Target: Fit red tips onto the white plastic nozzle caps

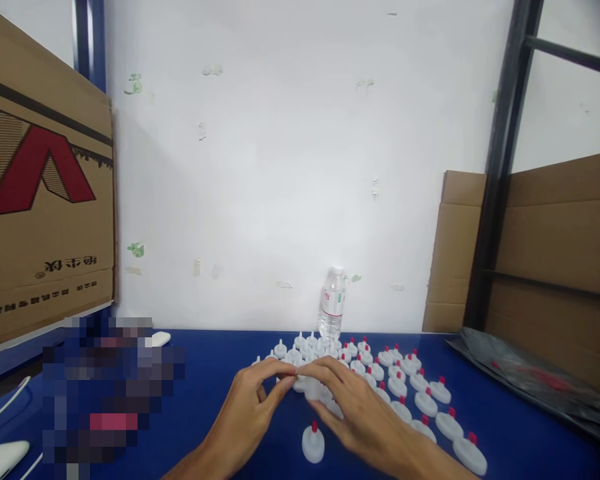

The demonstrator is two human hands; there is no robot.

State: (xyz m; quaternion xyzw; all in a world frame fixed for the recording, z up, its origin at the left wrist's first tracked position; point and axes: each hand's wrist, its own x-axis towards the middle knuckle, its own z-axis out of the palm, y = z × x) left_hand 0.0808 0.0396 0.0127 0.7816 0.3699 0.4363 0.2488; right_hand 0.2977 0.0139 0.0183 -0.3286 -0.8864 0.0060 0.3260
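Large red chevron logo with striped brown shading on the cardboard box (40, 200) at left, mirrored-looking dark characters printed beneath it, too unclear to read, red-and-white label on the water bottle (332, 305), lettering too small to read

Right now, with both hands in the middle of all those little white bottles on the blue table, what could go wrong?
1. The small white bottles stand packed close, so the right hand resting over them might topple several at once.
2. The lone bottle near the wrists could get knocked over.
3. The water bottle stands just behind the rows and may tip into them if bumped.
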